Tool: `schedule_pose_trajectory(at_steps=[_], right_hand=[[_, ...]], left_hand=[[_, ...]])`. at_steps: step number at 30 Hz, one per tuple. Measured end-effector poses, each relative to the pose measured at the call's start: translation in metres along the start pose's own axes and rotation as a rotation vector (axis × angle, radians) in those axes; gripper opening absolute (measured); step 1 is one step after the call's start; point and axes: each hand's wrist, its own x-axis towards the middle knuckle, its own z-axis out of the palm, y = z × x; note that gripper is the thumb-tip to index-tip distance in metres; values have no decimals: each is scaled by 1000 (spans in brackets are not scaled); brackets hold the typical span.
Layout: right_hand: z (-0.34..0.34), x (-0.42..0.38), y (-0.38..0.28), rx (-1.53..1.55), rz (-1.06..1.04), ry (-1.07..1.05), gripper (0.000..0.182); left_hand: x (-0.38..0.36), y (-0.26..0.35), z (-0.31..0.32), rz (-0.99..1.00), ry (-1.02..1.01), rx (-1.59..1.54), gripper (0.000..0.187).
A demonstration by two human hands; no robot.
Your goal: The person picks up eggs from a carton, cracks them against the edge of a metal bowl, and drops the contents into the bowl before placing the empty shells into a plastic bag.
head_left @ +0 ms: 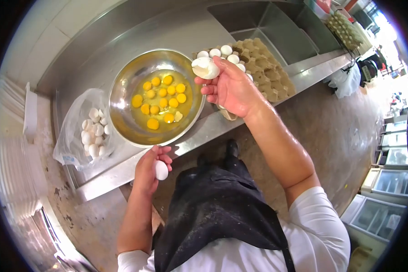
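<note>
The right hand (231,88) grasps emptied eggshell halves (205,68) in its fingers, just beside the steel bowl (122,86) of yolks (161,102). The left hand (148,170) clenches a seemingly whole egg (161,170) below the bowl's rim, near the table (122,170) edge.

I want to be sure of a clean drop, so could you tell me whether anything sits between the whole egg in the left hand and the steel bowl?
Nothing visible does. The left hand holds the egg just off the counter edge, and only that bare strip of counter separates it from the steel bowl.
</note>
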Motion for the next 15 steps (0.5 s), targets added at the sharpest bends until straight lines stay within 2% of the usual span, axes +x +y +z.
schedule_pose_trajectory(at_steps=[2,6,8,10,12,15], right_hand=[[-1,-6,-2,24,-3,12,45],[-5,-12,-1,96,-9,-38,47],[1,-15,5,100,-2,-62,48],[13,-20,15,111,67,-120,46],[47,-21,31,9,214,-133,49],[115,12,66,-181,417,-279,44]], left_hand=[[7,-6,0,19,-5,-21,51],[1,-2,6,-40,-21,-76,34],[-4,-2,11,-47,-48,-40,33],[-6,-11,7,-31,-111,14,34],[-11,-16,6,-65,-139,33,36],[-18,-26,7,-69,-131,17,35]])
